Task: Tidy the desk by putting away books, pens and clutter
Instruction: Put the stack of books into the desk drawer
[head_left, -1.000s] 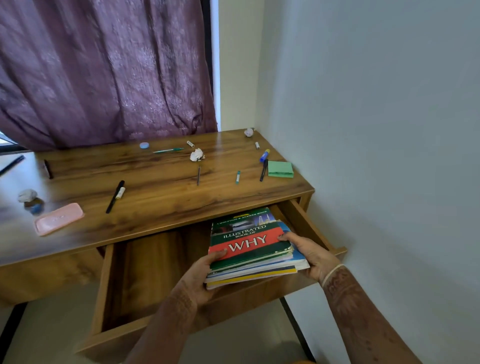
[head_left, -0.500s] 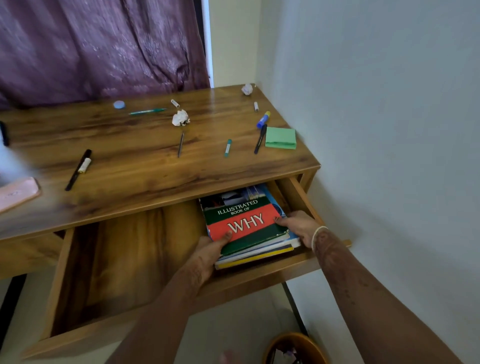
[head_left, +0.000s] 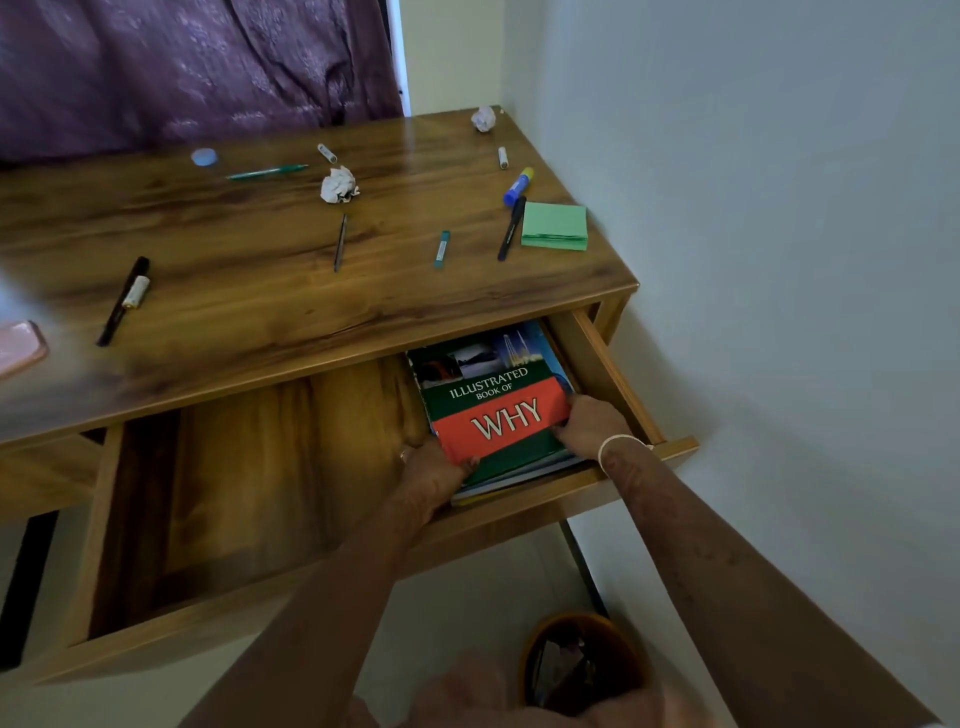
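At the right end of the open drawer (head_left: 615, 374), a stack of books (head_left: 493, 400) lies flat against the drawer's right wall, its far end tucked under the desk (head_left: 260, 291) top; the uppermost cover reads "ILLUSTRATED BOOK OF WHY" in green and red. The left hand (head_left: 431, 478) grips the stack's near left corner, thumb laid over the cover and fingers hidden beneath. The right hand (head_left: 589, 423), with a pale bangle (head_left: 618, 442) at the wrist, holds the stack's right edge with its fingers curled round it, between books and drawer wall. Whether the stack is resting fully on the drawer floor cannot be told. On the desk top, a green notepad (head_left: 555, 226) sits near the right edge with a black pen (head_left: 511, 228) just beside it and a blue-and-yellow stick (head_left: 518, 186) just beyond that pen. Further left lie a short teal stick (head_left: 442, 249), a dark pencil (head_left: 340, 242), a ball of crumpled paper (head_left: 338, 184), a green pen (head_left: 267, 172) and a round blue cap (head_left: 203, 156). A second paper ball (head_left: 483, 119) sits at the far right corner. Near the left edge, a black marker (head_left: 123, 300) touches a small white roll (head_left: 137, 292) (what the roll is cannot be made out). On the floor below the drawer stands a round brown bin (head_left: 582, 629).
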